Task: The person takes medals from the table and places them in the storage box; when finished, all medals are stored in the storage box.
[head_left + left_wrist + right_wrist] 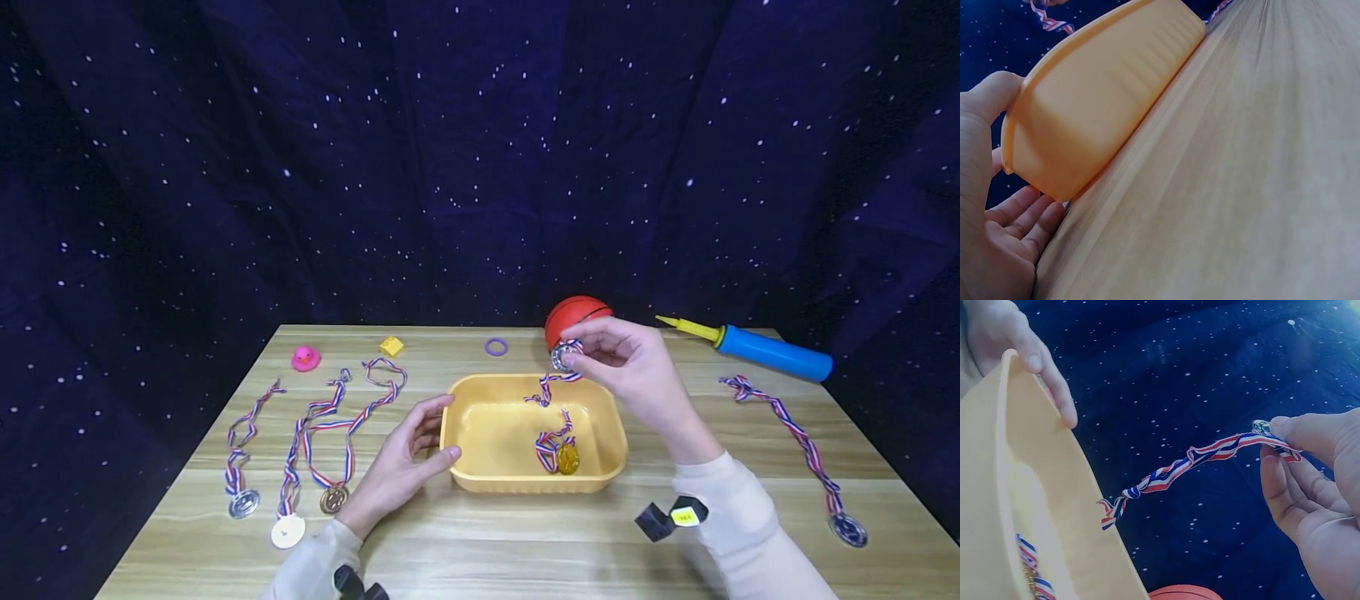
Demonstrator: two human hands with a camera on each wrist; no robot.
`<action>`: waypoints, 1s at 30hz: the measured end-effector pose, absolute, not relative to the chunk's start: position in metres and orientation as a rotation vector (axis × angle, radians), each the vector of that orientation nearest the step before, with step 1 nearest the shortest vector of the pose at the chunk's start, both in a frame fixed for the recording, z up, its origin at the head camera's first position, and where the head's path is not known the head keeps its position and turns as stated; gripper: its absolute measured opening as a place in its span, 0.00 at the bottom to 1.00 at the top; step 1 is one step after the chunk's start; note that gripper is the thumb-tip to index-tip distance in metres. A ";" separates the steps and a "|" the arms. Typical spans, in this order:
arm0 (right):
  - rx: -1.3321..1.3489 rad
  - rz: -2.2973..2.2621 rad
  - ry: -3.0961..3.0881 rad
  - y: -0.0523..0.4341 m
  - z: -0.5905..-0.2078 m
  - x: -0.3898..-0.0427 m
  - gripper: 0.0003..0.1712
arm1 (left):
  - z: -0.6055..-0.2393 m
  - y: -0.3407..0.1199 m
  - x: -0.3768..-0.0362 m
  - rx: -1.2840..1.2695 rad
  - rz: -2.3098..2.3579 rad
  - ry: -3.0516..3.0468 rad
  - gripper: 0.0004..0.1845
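A dark navy curtain [450, 167] speckled with white star-like dots hangs in soft folds behind the pale wood-grain tabletop [525, 542]. Along the rear of that surface, at the far left, sits a pink rubber duck [305, 360]. To its right and slightly farther back lies a small yellow block [392, 347]. Well apart from the block, near the middle, a thin purple ring [495, 353] lies flat. Right of the ring is a red ball [573, 312] with black seam lines, partly hidden. A hand pump [776, 354] lies at the rear right, its tapered yellow nozzle pointing left and its blue barrel reaching the tabletop's right edge.
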State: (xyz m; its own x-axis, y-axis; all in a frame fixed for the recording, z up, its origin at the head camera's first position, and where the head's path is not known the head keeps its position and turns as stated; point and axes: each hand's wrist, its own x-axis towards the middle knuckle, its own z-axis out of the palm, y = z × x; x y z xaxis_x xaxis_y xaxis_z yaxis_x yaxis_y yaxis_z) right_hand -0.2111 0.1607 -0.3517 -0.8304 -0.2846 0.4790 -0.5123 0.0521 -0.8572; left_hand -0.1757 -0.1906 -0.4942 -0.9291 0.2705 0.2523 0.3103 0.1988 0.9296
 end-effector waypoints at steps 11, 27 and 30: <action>0.807 1.887 -2.287 0.149 -0.368 -0.214 0.17 | -0.494 -0.191 -0.176 -0.589 -1.885 -2.402 0.41; 0.833 1.934 -2.457 0.129 -0.395 -0.218 0.12 | -0.494 -0.191 -0.176 -0.594 -1.878 -2.402 0.41; 0.832 1.872 -2.509 0.128 -0.398 -0.218 0.11 | -0.494 -0.191 -0.176 -0.594 -1.878 -2.400 0.41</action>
State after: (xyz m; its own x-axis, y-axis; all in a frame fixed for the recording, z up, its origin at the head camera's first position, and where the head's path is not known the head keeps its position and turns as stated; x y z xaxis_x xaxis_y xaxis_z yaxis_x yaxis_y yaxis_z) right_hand -0.2179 0.1279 -0.3977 -0.8635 -0.4536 0.2207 -0.3407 0.2017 -0.9183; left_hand -0.1758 -0.1906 -0.4939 -0.9262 0.2734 0.2597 0.3178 0.1954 0.9278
